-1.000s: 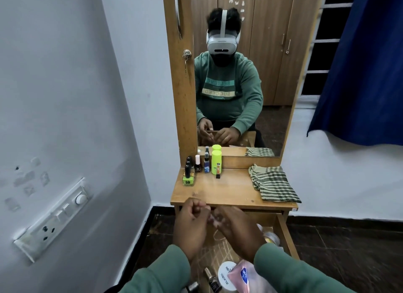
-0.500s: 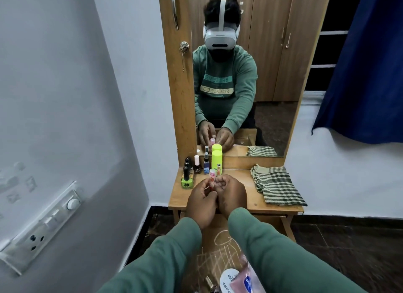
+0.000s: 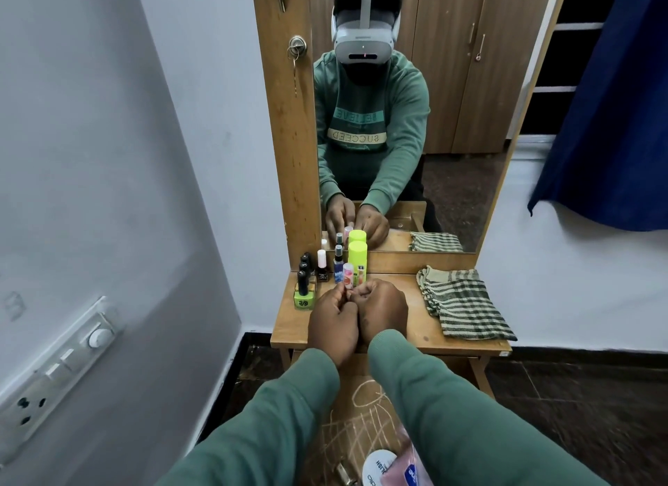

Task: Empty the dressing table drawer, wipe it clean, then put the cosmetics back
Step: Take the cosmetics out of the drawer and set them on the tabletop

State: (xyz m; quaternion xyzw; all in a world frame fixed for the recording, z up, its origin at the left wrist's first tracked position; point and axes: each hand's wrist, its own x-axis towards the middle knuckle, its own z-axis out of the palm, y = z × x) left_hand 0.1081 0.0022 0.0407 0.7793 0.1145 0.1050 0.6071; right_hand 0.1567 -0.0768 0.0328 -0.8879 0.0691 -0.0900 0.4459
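- The person sits facing the mirror (image 3: 433, 131), both arms stretched over the open drawer (image 3: 358, 424), with the hands meeting above the wooden tabletop (image 3: 423, 304)
- The left hand (image 3: 334, 319) has its fingers curled and pinches the lower part of a small pink-capped bottle (image 3: 348, 274)
- The bottle is upright at the near edge of the cosmetics; I cannot tell whether its base is on the wood, because the hands hide it
- The right hand (image 3: 384, 310) is curled too and pressed against the left; its knuckles hide its fingertips, so I cannot tell if it grips the bottle
- Just beyond stand a neon green bottle (image 3: 358, 257), a blue spray bottle (image 3: 339, 268) and a white-capped nail polish (image 3: 321, 266)
- A green nail polish bottle (image 3: 304, 295) sits to the left, with black-capped ones behind it
- A folded checked cloth (image 3: 462, 301) lies on the right of the tabletop, well apart from the bottles
- A round white tin (image 3: 379, 467) and a pink packet (image 3: 405, 473) lie at the near end of the drawer, so I judge the emptying unfinished
- The held bottle looks light, stiff and smooth
- Being narrow and tall, it should topple easily among crowded neighbours
- The best hold is around the body below the cap, letting go only once the base sits flat
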